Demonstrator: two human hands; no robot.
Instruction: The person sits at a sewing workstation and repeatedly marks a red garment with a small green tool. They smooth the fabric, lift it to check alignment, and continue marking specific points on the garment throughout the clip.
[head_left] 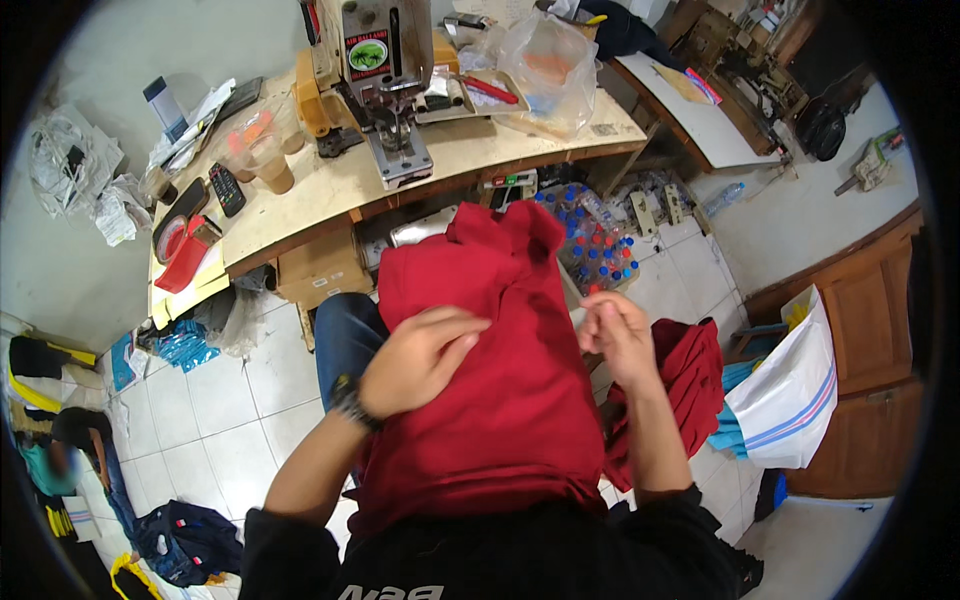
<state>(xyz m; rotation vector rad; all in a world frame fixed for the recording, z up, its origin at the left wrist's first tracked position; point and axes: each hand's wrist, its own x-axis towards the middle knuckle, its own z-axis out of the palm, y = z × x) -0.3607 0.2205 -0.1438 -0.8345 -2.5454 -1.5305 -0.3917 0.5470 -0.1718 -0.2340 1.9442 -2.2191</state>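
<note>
Dark red fabric garment [500, 360] is spread over the wearer's lap, far end bunched up just below the table's front edge. Left hand [425, 360], black watch [350, 400] on wrist: palm down over the garment's left half, fingers loosely extended, released. Can't tell if it presses on the cloth. Right hand [615, 335]: just off the garment's right side, fingers curled toward thumb; can't tell if it pinches anything.

Second heap of dark red cloth [675, 385] sits right of the lap, below the right hand. Light wood-topped table [320, 195] ahead: grey metal press machine [400, 150] at mid front edge, clear plastic bag [548, 75] near the right end, red-handled tool [490, 90] in a shallow tray between them. Toward the left end: black remote control [227, 190], clear plastic cup [268, 165]. Red tape roll [172, 240] at the left front corner. Plastic bottles with blue and red caps [600, 245] stand below the right front corner.
</note>
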